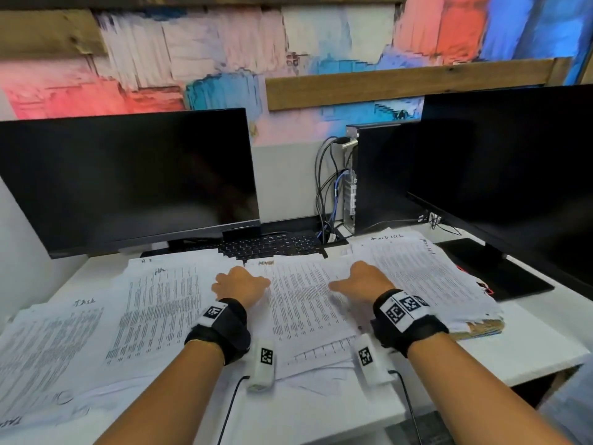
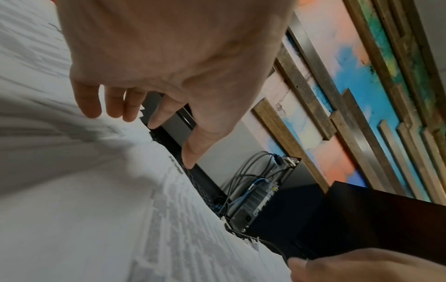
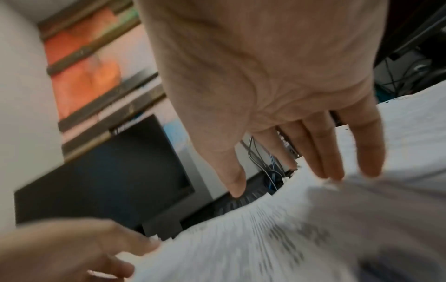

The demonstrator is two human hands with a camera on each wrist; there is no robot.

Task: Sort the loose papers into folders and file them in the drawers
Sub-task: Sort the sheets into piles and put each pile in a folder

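Printed white papers cover the white desk in overlapping piles. The middle pile [image 1: 301, 303] lies between my hands. My left hand [image 1: 239, 284] hovers over its left edge, fingers loosely extended downward, holding nothing. My right hand [image 1: 362, 279] hovers at its right edge, fingers straight, also holding nothing. The left wrist view shows the left hand [image 2: 144, 112] just above the paper [image 2: 108, 219]. In the right wrist view the right hand [image 3: 301, 167] has fingertips near the sheet [image 3: 289, 238]. No folder or drawer is clearly in view.
A left pile [image 1: 154, 303], a far-left pile [image 1: 48, 345] and a thick right stack [image 1: 430, 277] flank the middle one. Behind stand a left monitor [image 1: 128, 178], a keyboard [image 1: 272, 244], a small computer with cables [image 1: 353, 187] and a right monitor [image 1: 513, 175].
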